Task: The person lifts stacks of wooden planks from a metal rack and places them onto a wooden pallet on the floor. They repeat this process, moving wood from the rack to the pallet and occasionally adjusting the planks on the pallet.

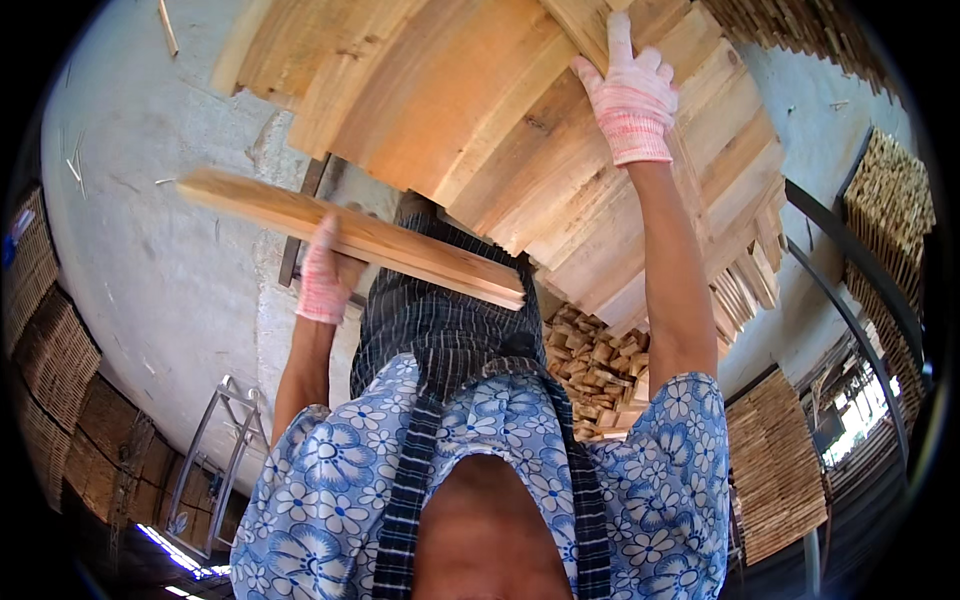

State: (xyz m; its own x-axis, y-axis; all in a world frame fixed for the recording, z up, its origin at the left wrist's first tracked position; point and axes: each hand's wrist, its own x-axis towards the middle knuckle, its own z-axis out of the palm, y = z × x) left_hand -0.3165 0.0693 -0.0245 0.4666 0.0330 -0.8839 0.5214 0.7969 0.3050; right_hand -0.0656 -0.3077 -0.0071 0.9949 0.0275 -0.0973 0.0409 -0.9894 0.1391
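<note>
My left hand, in a pink and white knitted glove, is closed around a narrow wooden board. That board is held at a slant in front of my dark striped apron, its left end blurred by motion. Ahead of me lies a broad layer of pale wooden planks, placed side by side. Over its far right part is my right hand, gloved the same way, with index finger and thumb stretched apart. It appears to rest on the planks beside a narrower strip, and nothing shows in its grasp.
A pile of short wood pieces lies near my right side. Tall wood stacks stand at the right, with black curved bars before them. At lower left are a metal frame and more stacks. Splinters lie on the grey floor.
</note>
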